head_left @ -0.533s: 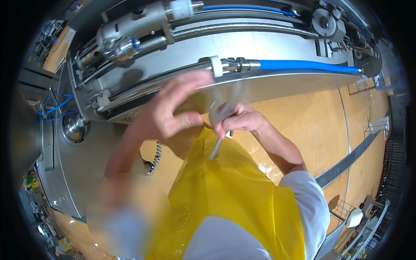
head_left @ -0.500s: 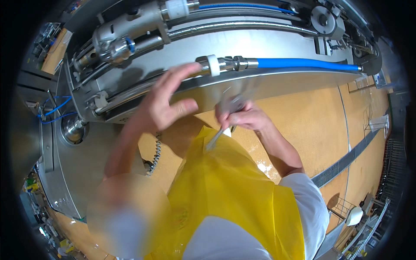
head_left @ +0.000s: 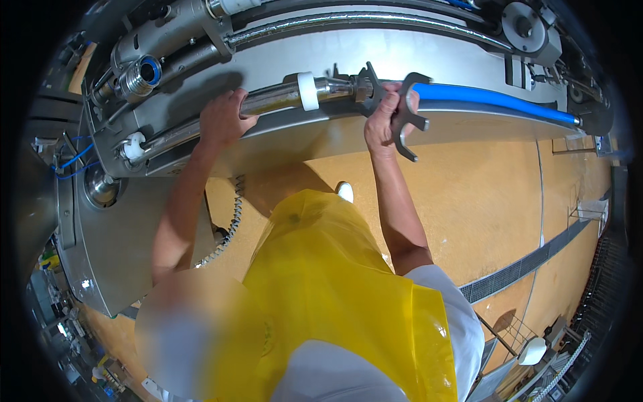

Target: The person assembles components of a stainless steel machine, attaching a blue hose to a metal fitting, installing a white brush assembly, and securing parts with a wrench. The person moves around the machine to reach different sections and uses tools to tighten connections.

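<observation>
A shiny metal cylinder [head_left: 271,99] with a white collar [head_left: 307,91] lies along the front edge of the machine. My left hand [head_left: 224,119] is closed around the cylinder's left part. At its right end is a metal fitting [head_left: 340,88], joined to a blue hose [head_left: 492,99]. My right hand [head_left: 384,124] grips a flat grey open-ended spanner [head_left: 404,119] beside the hose end. Forked metal jaws show on both sides of this hand, the left ones at the fitting. Whether they belong to one spanner or two, I cannot tell.
Behind the cylinder runs a long metal rod [head_left: 368,18], with a valve body [head_left: 140,75] at the far left. A round metal wheel [head_left: 524,27] sits at the far right. A coiled cable [head_left: 236,218] hangs below. A drain grate [head_left: 529,264] crosses the orange floor.
My left hand has closed on the cylinder. My right hand has moved up and right, bringing the spanner from in front of the apron to the fitting. The view has shifted slightly.
</observation>
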{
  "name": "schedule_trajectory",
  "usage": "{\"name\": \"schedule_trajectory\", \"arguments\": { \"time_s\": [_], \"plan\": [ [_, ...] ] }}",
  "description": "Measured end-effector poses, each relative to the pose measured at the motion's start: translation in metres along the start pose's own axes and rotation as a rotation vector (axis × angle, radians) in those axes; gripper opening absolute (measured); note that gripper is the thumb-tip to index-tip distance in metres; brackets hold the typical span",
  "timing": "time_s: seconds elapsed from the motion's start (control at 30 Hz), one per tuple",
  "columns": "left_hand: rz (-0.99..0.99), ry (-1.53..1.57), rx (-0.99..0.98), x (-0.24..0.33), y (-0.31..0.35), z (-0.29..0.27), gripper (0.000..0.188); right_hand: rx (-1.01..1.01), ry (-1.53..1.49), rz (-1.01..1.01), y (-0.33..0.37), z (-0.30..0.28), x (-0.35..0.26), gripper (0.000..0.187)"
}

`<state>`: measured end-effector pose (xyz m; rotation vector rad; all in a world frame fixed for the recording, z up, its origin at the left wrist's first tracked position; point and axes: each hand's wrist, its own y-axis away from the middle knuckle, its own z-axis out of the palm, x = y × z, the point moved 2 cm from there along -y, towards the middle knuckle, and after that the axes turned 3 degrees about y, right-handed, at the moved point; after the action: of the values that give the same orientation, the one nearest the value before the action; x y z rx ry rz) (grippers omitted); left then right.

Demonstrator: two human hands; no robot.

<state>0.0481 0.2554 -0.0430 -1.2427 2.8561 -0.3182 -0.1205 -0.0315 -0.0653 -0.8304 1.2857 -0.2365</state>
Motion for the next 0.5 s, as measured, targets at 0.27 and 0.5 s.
{"name": "schedule_trajectory", "arguments": {
  "time_s": [0.27,0.5],
  "plan": [
    [-0.074,0.015,-0.013,0.004,0.0,-0.003,0.049,-0.054,0.051,-0.153,0.015,0.016,0.03,0.038],
    [-0.066,-0.003,-0.024,0.002,0.006,-0.002,0.051,-0.144,0.152,-0.037,0.008,0.023,0.028,0.023]
  ]
}}
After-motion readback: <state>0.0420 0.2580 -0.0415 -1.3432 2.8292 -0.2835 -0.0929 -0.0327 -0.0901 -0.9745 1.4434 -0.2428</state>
